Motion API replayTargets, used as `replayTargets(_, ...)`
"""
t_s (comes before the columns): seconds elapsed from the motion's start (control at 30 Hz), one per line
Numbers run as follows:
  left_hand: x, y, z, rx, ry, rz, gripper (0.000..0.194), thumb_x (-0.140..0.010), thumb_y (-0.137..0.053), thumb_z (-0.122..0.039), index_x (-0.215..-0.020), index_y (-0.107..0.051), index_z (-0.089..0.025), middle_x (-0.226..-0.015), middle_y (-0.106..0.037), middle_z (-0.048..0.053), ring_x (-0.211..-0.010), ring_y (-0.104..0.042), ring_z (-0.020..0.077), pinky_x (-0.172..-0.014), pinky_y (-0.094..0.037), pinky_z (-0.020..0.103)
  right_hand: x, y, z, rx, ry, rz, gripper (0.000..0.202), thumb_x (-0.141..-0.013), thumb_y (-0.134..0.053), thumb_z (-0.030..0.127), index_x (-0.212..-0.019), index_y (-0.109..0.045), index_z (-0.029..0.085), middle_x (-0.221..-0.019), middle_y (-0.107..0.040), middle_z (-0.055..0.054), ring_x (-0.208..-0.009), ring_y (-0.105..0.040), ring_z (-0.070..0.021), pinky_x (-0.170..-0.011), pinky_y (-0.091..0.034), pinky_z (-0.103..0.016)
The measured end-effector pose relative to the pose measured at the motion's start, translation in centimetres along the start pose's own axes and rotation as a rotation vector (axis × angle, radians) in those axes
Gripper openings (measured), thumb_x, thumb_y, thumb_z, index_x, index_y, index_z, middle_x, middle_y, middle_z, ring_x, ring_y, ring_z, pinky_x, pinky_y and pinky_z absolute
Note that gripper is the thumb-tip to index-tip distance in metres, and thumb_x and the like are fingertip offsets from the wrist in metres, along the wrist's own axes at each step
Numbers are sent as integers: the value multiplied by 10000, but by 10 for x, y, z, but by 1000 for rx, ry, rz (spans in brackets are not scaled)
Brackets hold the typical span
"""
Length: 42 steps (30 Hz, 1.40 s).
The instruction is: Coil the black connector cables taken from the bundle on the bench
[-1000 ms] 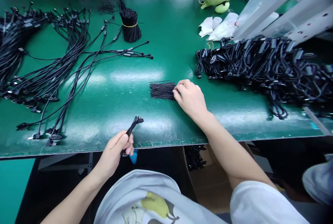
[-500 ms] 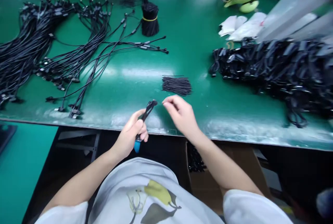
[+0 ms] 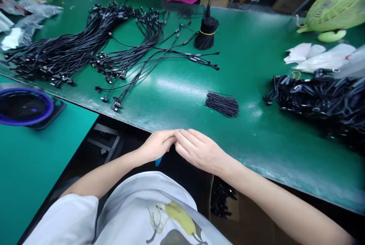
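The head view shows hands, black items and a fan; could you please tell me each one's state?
Left hand, fingers mostly hidden, grip unclear
Right hand, against the left, grip unclear
Short black strips, loose, lying flat
Tall black bundle, upright, yellow-banded
Left-side cables, uncoiled, spread out
Right-side cables, coiled, heaped
Fan, running or not unclear

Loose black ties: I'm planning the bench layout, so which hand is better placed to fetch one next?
Probably the right hand: the loose black ties lie ahead and to its right, while the left hand is farther away.

The left hand (image 3: 157, 145) and right hand (image 3: 201, 151) meet, fingers (image 3: 184, 138) bent and touching.
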<state>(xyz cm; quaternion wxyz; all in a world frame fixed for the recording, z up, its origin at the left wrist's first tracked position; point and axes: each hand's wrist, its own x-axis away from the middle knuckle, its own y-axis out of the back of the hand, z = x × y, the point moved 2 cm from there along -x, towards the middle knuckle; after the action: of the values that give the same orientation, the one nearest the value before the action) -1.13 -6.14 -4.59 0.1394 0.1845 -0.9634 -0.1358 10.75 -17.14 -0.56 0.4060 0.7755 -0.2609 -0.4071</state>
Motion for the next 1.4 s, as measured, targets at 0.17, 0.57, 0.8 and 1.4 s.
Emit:
replayTargets(0.17, 7, 2, 8, 410, 187, 19, 567, -887, -516, -261, -1439, -448, -148, -605, -501, -44, -543, -462, 107, -574, -415, 244, -13, 5, 3, 106, 100, 180, 283, -928, -397, 60, -1087, -631, 66, -944, -632, -132, -810, -556, -206, -741, -431, -362)
replayTargets(0.57, 10, 0, -3, 432, 264, -13, 647, -863, -456, -201, -1499, -342, -168, -984, -623, 49, -816, -560, 149, -834, -466, 328, -30, -2, 12, 425, 63, 239, 371, -843, -327, -27, -586, -510, 167, -556, -379, -26, -512, -316, -165, -568, -201, -329)
replayTargets(0.8, 2, 1, -1, 498, 236, -198, 697, -810, -441, -205, -1492, -341, -103, -1560, -329, 136, -1446, -282, 260, -1196, -196, 407, -33, -26, 8, 347, -224, 80, 286, -860, -430, 21, -623, -476, 175, -565, -414, -16, -518, -353, -163, -553, -208, -310)
replayTargets(1.4, 11, 20, -11, -39, -302, -88, 613, -795, -419, -782, -804, -795, -297, -871, -655, 77, -887, -578, 252, -882, -497, 406, -15, -17, -22, -721, -934, 76, 234, -961, -471, 243, -758, -573, 185, -774, -640, 31, -718, -562, -94, -628, -355, -201)
